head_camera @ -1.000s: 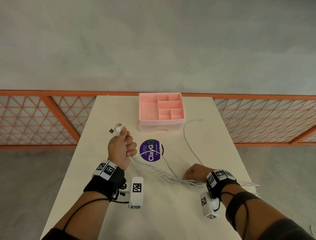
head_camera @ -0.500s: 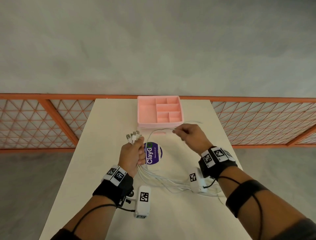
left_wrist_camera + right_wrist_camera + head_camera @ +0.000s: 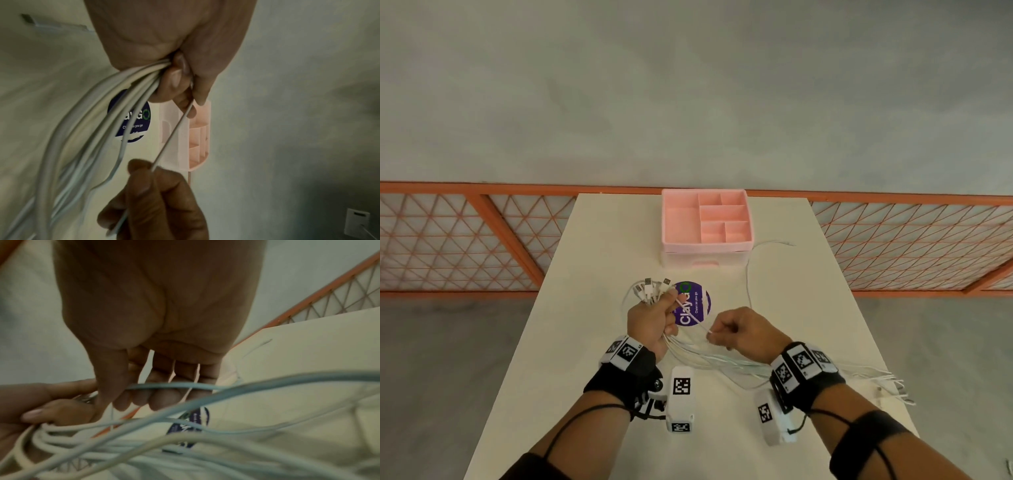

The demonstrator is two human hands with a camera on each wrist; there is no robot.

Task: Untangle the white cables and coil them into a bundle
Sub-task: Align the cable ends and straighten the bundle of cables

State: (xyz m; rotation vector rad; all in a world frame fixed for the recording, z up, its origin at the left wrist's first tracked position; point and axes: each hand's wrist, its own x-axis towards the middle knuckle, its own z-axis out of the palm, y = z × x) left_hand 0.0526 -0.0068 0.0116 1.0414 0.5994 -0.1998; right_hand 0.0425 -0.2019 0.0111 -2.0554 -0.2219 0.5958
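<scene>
The white cables trail loose and limp from table to fist, running left to right, plugs up. They look light and floppy, best gripped near the plugs. The left hand clenches the bunch; the right hand pinches a single strand, taut between the hands.

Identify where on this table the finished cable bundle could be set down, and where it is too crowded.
Bare table lies left of the pink organiser, running down the left edge beside the left hand. Crowded: the near right, where white cables trail from that hand under the right hand to the edge, and around the purple sticker.
</scene>
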